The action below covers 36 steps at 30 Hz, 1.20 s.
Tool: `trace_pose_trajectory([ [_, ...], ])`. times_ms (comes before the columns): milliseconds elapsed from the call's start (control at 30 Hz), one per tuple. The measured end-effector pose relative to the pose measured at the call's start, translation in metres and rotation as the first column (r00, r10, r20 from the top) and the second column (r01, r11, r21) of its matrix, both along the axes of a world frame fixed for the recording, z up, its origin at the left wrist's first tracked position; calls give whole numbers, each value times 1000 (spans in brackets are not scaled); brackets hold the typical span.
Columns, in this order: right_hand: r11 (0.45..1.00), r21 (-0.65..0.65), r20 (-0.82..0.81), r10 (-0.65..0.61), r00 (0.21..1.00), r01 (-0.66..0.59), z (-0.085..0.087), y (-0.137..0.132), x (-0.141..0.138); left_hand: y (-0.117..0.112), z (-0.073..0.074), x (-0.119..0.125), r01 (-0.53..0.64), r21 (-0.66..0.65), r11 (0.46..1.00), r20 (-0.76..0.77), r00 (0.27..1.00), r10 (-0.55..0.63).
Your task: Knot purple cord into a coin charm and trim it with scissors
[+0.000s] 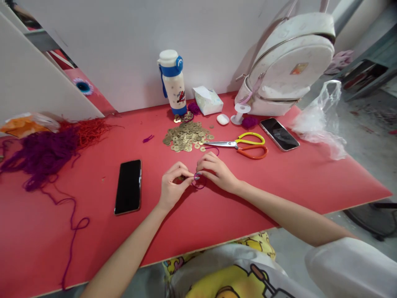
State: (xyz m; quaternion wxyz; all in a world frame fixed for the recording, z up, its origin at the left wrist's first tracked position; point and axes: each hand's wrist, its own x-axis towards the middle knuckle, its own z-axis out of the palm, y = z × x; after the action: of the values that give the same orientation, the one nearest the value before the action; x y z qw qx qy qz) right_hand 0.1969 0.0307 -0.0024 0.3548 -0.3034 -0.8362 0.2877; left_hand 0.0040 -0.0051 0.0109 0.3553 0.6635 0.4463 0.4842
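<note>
At the left, the purple yarn pile (46, 153) trails a strand that is best kept clear of the work. The dark phone (128, 187) lies just beside the left hand (176, 184), whose thumb and fingers pinch the purple cord (199, 188). The cord forms a small loop between the hands, in front of the coin heap (187, 135). The right hand (217, 171) seems to pinch it too, fingertips together. A steady left pinch and small right-hand moves should keep the loop open, well short of the scissors (252, 141).
</note>
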Motion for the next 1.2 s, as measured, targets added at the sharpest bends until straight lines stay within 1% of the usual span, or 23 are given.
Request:
trace_pose_trajectory([
  [67,999,0,5,33,999,-33,0,-1,-2,-1,1,1,-71,10,997,45,996,71],
  [133,998,4,7,64,998,-64,-1,-3,-4,-1,1,3,-127,-5,992,51,991,127],
  [233,996,0,11,88,996,-88,-1,-4,-5,-1,-1,4,-146,-54,988,50,988,149],
  [367,999,-26,6,37,999,-37,0,-3,-3,2,-3,3,-114,-109,987,66,990,122],
  [533,999,-45,-76,-20,997,16,2,-2,0,3,-1,3,-47,-121,992,37,998,52],
  [667,990,-115,-123,-93,988,79,2,2,2,0,-1,4,13,-147,989,50,999,-6],
  [833,966,-225,-174,-169,970,128,-1,9,4,-2,-3,3,40,-138,990,75,997,-30],
  [933,920,-364,-220,-238,946,147,0,8,3,-2,-1,4,19,-148,989,70,998,-9],
  [1000,881,-460,-282,-265,922,112,1,6,1,-1,0,4,-6,-157,988,62,998,16],
  [1067,833,-552,-377,-272,885,20,3,4,0,0,1,4,-31,-154,988,54,998,40],
  [1100,798,-600,-426,-268,864,-49,4,3,0,0,1,4,-41,-151,988,50,998,49],
  [1200,661,-705,-528,-246,813,-257,6,3,1,0,-2,3,-57,-173,983,48,997,66],
])
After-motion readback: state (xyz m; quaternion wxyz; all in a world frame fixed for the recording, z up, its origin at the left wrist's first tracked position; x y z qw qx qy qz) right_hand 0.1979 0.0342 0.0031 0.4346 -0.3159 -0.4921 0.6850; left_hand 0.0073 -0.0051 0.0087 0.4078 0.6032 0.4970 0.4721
